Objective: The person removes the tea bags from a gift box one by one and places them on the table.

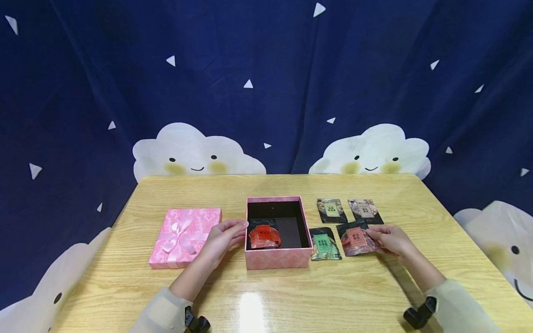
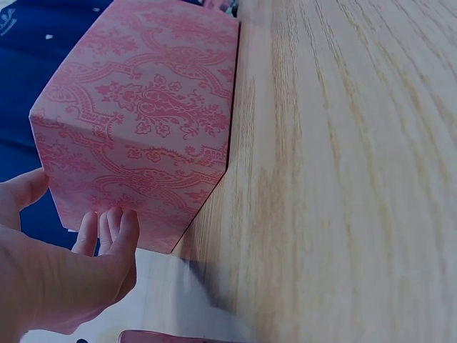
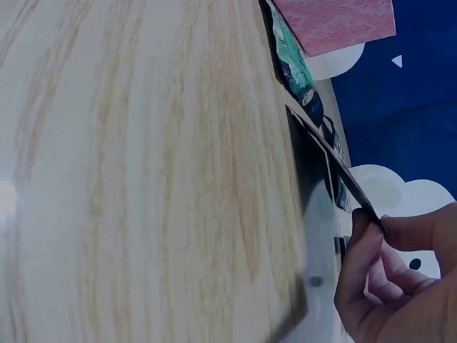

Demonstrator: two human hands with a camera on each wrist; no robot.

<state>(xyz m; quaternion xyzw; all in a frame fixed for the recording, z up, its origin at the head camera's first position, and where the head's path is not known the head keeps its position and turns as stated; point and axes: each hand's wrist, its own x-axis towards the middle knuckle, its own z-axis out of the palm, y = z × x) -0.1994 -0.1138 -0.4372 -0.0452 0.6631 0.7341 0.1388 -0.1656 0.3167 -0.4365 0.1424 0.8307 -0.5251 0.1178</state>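
Note:
A pink patterned box with a dark inside stands mid-table, and a black-and-red packet lies in its left part. My left hand touches the box's left side with its fingertips; in the left wrist view the fingers are extended along the pink wall. My right hand pinches the right edge of a packet with a red label. In the right wrist view that packet is tilted, its pinched edge raised off the table between thumb and fingers.
A packet with a green label lies between the box and the pinched packet. Behind are a packet with a yellow label and one with a pale pink label. A pink lid with a ribbon bow lies at left.

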